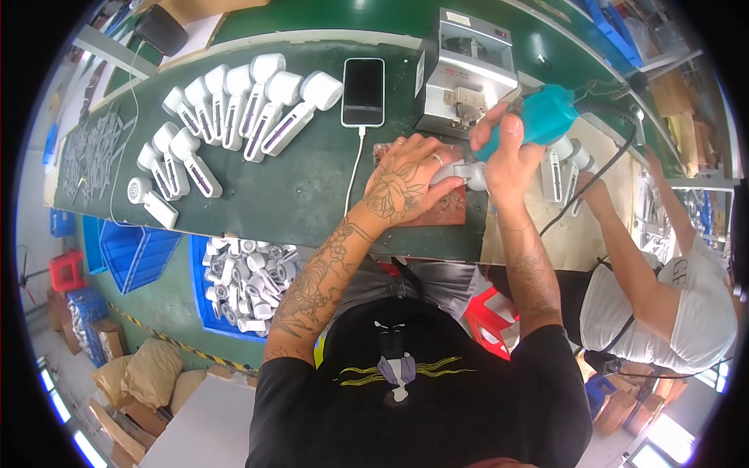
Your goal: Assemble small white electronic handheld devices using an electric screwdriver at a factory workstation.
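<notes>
My left hand (412, 178) is closed over a white part that looks like a shower head (471, 175), pressing it down on a reddish-brown mat (449, 212). In my right hand (511, 160) is a teal electric screwdriver (548, 115), its front end pointing down and left at the white part. My hand and the tool body hide the screwdriver's tip. Left of my hands, white shower heads (289, 125) with dark purple strips on their handles lie in two rows on the green bench (289, 195). One at the row's end (140, 189) shows a dotted round face.
A grey metal screw feeder (468, 70) stands beyond my hands. A phone (363, 92) lies charging at the back. Thin grey strips (95, 148) cover the bench's left end. Below it sits a blue bin (199, 288) of white parts. A co-worker's arm (632, 242) reaches in from the right.
</notes>
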`<state>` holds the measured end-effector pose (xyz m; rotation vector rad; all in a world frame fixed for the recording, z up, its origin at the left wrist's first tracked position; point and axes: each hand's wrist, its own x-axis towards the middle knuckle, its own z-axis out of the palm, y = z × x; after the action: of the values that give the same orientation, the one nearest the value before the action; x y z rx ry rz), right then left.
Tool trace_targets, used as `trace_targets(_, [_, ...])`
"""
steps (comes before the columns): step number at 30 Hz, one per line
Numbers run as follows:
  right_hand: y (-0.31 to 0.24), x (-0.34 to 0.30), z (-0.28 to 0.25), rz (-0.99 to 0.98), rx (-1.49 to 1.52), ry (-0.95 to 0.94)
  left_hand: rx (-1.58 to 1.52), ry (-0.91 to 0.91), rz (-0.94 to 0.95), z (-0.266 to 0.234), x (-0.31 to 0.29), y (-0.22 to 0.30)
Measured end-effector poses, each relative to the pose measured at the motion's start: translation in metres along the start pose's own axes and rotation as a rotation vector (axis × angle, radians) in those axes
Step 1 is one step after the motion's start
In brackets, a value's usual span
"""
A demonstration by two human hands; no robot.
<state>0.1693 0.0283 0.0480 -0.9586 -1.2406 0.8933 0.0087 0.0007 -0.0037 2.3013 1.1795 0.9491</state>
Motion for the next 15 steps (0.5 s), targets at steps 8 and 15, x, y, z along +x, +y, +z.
trace_targets(8, [0.010,-0.003,-0.003,-0.088,0.026,-0.048,0.005,-0.019,-0.023,0.001,0.003,0.000])
trace_targets(15, [-0.003,0.004,-0.002,0.043,-0.042,-0.007,0.002,-0.021,-0.021,0.000,0.000,0.001])
